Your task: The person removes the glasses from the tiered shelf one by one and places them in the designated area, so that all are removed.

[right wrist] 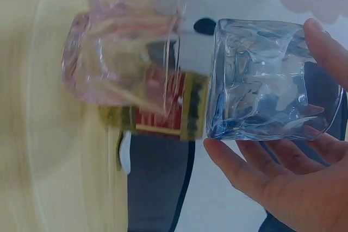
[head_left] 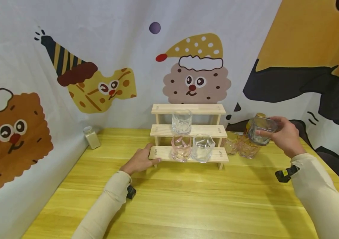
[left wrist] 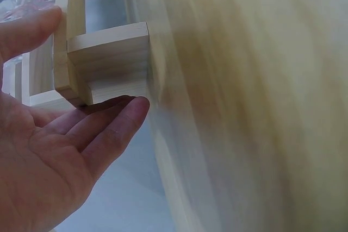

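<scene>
A three-step pale wooden rack (head_left: 160, 130) stands against the wall cloth. My left hand (head_left: 141, 160) grips the left end of its lowest step, thumb along the front and fingers round the side. On that step, a pink glass (head_left: 181, 149) sits beside a clear glass (head_left: 203, 149). Another clear glass (head_left: 182, 122) is on the middle step. To the right, my right hand (head_left: 287, 136) holds a bluish glass (right wrist: 261, 80) tilted in the air, thumb on one side and fingers on the other. Below it, two pink glasses (head_left: 248, 149) (head_left: 230, 142) stand on the table.
Behind the pink glasses is a bottle (right wrist: 160, 101) with a gold cap and a red label. A small jar (head_left: 92, 137) with pale contents stands at the table's back left. Printed cloth (head_left: 121, 109) hangs along the back and sides of the wooden table (head_left: 193, 202).
</scene>
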### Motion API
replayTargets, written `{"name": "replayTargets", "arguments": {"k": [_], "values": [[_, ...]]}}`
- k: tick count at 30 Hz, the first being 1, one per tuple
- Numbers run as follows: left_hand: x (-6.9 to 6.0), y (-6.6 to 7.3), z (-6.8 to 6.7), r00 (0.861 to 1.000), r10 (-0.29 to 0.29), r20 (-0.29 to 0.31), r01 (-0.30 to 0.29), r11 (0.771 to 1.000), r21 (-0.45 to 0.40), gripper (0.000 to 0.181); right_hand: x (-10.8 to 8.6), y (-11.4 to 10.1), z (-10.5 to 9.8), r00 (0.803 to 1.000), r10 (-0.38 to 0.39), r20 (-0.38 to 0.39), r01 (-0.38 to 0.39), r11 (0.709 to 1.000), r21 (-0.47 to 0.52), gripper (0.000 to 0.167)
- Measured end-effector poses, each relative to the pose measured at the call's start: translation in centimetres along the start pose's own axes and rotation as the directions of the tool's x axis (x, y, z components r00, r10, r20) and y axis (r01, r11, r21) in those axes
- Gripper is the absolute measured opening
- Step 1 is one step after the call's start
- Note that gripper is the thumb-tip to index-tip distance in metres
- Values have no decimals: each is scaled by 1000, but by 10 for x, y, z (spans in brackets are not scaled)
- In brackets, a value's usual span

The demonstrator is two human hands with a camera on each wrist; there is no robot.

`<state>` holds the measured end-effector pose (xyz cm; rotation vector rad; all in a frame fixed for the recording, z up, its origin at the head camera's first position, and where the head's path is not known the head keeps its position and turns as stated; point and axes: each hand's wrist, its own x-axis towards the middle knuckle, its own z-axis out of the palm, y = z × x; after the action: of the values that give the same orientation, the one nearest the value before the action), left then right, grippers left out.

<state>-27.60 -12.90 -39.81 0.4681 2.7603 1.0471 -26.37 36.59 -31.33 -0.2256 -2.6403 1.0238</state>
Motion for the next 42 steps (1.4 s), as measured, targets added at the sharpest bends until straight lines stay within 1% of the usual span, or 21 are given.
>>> {"name": "replayTargets", "arguments": {"k": [4, 11, 19, 24, 27, 31, 34, 42], "values": [[0, 0, 0, 1000, -5, 0, 5, 1000, -11, 77, -1, 10, -8, 1000, 20, -1, -20, 1000, -4, 98], [-1, 0, 1, 1000, -8, -10, 8, 1000, -14, 75, -4, 29, -21, 999, 32, 17, -32, 999, -4, 94], [0, -1, 0, 1000, -8, -16, 8, 1000, -10, 75, -4, 48, -26, 997, 79, 11, -80, 997, 12, 95], [0, 0, -1, 1000, -11, -15, 11, 1000, -9, 75, -1, 58, -21, 993, 118, -9, -117, 993, 6, 93], [0, 0, -1, 1000, -12, -17, 12, 1000, -10, 75, 0, 64, -14, 990, 141, -10, -140, 990, 31, 92], [1, -1, -1, 1000, -14, -19, 14, 1000, 0, 76, 1, 73, -5, 985, 173, 10, -173, 983, 53, 94], [1, -2, 0, 1000, -17, -20, 18, 1000, 12, 77, 2, 78, 1, 980, 196, 28, -197, 979, 43, 97], [0, 2, 0, 1000, -22, -9, 22, 1000, -5, 77, 2, 90, 12, 978, 195, 73, -198, 979, 43, 100]]}}
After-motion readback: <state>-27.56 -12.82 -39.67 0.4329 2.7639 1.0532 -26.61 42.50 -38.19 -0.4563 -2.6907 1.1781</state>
